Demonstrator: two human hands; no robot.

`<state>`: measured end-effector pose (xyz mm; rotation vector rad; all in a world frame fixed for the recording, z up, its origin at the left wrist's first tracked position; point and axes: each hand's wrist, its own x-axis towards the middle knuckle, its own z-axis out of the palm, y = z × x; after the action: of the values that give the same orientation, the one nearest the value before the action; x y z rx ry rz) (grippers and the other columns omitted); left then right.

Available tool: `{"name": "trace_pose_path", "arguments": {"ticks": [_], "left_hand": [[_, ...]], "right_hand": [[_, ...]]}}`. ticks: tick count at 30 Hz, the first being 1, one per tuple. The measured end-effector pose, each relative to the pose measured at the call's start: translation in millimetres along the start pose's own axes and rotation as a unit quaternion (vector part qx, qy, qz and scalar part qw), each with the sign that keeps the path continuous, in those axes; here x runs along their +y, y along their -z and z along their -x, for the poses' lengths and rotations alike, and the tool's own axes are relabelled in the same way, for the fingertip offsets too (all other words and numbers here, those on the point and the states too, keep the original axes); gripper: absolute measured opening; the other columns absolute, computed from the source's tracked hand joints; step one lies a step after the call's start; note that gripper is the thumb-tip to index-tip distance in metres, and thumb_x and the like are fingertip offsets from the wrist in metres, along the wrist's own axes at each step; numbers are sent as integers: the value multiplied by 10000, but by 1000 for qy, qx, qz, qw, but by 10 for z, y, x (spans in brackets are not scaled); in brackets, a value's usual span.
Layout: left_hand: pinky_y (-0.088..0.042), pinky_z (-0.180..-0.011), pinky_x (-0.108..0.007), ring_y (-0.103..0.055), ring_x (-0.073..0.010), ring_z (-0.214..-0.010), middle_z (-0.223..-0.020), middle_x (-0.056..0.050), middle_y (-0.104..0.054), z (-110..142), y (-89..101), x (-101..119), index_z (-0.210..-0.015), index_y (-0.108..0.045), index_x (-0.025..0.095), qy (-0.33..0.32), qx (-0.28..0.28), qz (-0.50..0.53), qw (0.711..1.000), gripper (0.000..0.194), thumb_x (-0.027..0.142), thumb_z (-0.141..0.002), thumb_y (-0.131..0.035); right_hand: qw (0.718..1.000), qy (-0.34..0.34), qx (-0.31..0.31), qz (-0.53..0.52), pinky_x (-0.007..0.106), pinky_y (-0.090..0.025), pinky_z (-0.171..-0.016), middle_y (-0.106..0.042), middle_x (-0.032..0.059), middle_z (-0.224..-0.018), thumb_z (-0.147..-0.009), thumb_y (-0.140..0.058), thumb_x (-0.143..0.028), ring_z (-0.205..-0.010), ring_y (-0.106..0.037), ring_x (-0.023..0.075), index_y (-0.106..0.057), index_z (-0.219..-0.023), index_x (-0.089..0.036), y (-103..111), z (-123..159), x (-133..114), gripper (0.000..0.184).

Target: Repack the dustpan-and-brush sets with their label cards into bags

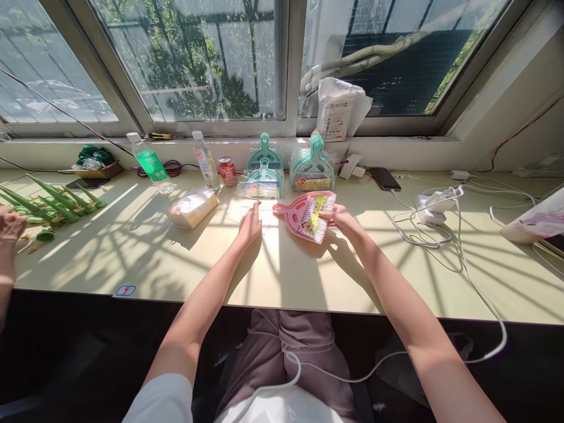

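Observation:
In the head view my right hand (338, 215) grips the bristle end of a small pink dustpan (291, 216) with a brush and a yellow label (314, 214). The dustpan is tilted just above the table, its handle pointing left. My left hand (250, 225) is at the table left of that handle, apart from it, index finger stretched forward; the other fingers show only in part. Beyond my hands, wrapped green dustpan sets stand in a left group (264, 176) and a right stack (314, 167).
Left of my hands are a tissue pack (192, 208), a red can (227, 171) and two bottles, one with a green label (150, 164). A phone (385, 179) and white cables around a power adapter (434, 205) lie right. Another person's hand (11, 223) is beside green stalks (53, 202).

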<state>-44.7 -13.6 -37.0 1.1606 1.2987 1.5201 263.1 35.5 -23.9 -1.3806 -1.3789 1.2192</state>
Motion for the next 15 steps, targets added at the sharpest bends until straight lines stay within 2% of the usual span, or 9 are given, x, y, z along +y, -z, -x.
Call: {"name": "trace_pose_path", "arguments": {"ticks": [4, 7, 9, 12, 13, 15], "left_hand": [[-224, -1386, -541, -514, -489, -1523, -995, -142, -732, 18, -9, 27, -870, -702, 257, -16, 13, -146, 989, 258, 89, -689, -776], [-337, -1328, -515, -615, -475, -1384, -857, -119, -674, -6, -28, 25, -751, -636, 254, -27, 23, -246, 969, 218, 82, -739, -771], [-435, -1255, -488, -667, -441, -1288, -794, -99, -646, -28, -31, 26, -746, -625, 256, -41, 31, -299, 953, 200, 130, -814, -765], [-528, -1142, -441, -707, -378, -1228, -908, -116, -721, -32, -23, 70, -927, -723, 232, -65, 37, -354, 932, 80, 201, -978, -670], [-543, -1112, -425, -717, -361, -1231, -1002, -134, -755, -20, -22, 98, -1024, -756, 223, -72, 36, -390, 917, 141, 190, -1020, -619], [-557, -1060, -399, -732, -344, -1246, -1180, -162, -784, 16, -28, 169, -1202, -785, 217, -86, 30, -486, 869, 295, 139, -1062, -537]], "right_hand": [[999, 3, -28, -30, 559, -682, -931, -859, 150, -1000, -738, -877, -413, -1019, -838, 403, -737, -923, -242, -83, 83, -14, 288], [996, 18, -68, -53, 529, -666, -964, -867, 144, -1062, -748, -875, -402, -1034, -830, 382, -759, -982, -239, -138, 196, -34, 308], [993, 26, -89, -69, 511, -660, -964, -868, 138, -1072, -755, -878, -397, -1040, -825, 374, -771, -1004, -242, -168, 261, -51, 313], [991, 18, -107, -79, 459, -655, -898, -863, 120, -1017, -725, -908, -368, -975, -816, 342, -772, -973, -245, -205, 301, -77, 309], [991, 12, -111, -77, 439, -650, -866, -859, 111, -989, -709, -923, -360, -939, -809, 327, -768, -956, -243, -217, 300, -83, 313], [991, 1, -116, -72, 405, -639, -805, -850, 90, -930, -686, -948, -357, -879, -791, 301, -761, -924, -247, -244, 284, -86, 322]]}}
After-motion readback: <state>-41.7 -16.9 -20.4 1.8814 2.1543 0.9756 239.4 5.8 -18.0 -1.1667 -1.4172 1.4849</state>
